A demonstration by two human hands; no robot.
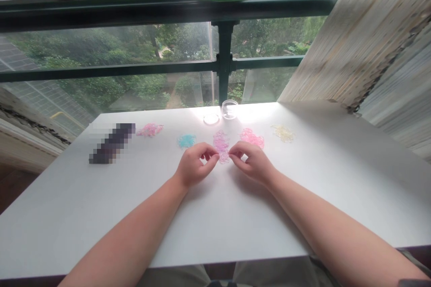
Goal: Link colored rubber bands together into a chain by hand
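My left hand (199, 164) is closed in a pinch, thumb against forefinger, at the left edge of a pile of purple, thin looped pieces that look like small elastic bands (221, 141). Facing it from the other side, my right hand (252, 161) pinches in the same way. Anything between the fingertips is too small to make out. A blue pile (186, 141) lies just beyond my left hand, and a bright pink pile (252, 137) just beyond my right.
Farther left are a pink mixed pile (150, 130) and a blurred-out dark object (112, 143). A pale yellow pile (283, 133) lies to the right. Near the window stand a clear round jar (230, 110) and a round lid (211, 119). The white table (215, 215) ends at the window.
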